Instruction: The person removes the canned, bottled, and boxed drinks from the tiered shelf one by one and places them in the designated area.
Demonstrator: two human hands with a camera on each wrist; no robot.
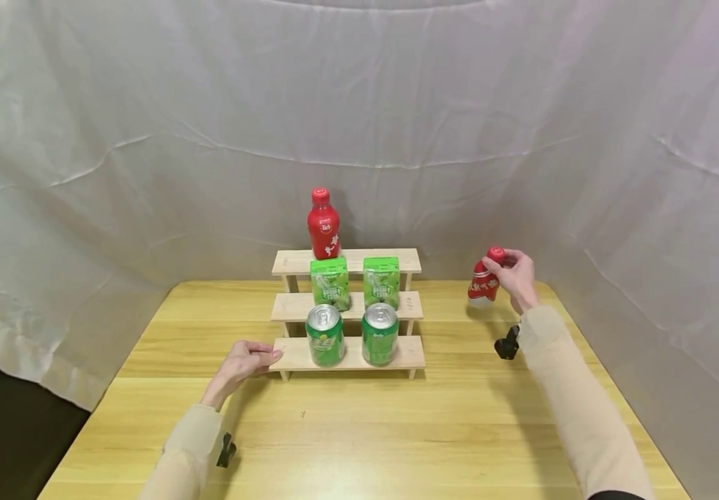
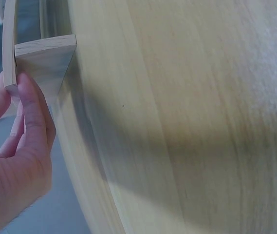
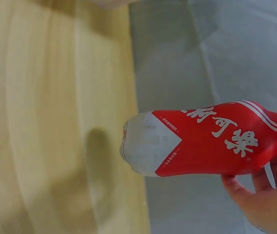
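Observation:
My right hand (image 1: 514, 274) grips a red bottle (image 1: 484, 281) around its neck, just under the cap, and holds it tilted above the table at the right. In the right wrist view the bottle (image 3: 201, 139) shows white lettering and a clear base. My left hand (image 2: 21, 146) pinches the left end of the bottom shelf of a three-step wooden rack (image 1: 349, 361), thumb on top and fingers beneath. Two green cans (image 1: 325, 344) stand on the bottom step, two green cartons (image 1: 381, 281) on the middle one. Another red bottle (image 1: 324, 229) stands upright at the left of the top step.
The rack stands toward the back of a wooden table (image 1: 359, 437). Pale cloth (image 1: 359, 139) hangs behind and along both sides. A black wrist mount (image 1: 507, 343) sticks out below my right sleeve, another (image 1: 226, 450) beside the left one.

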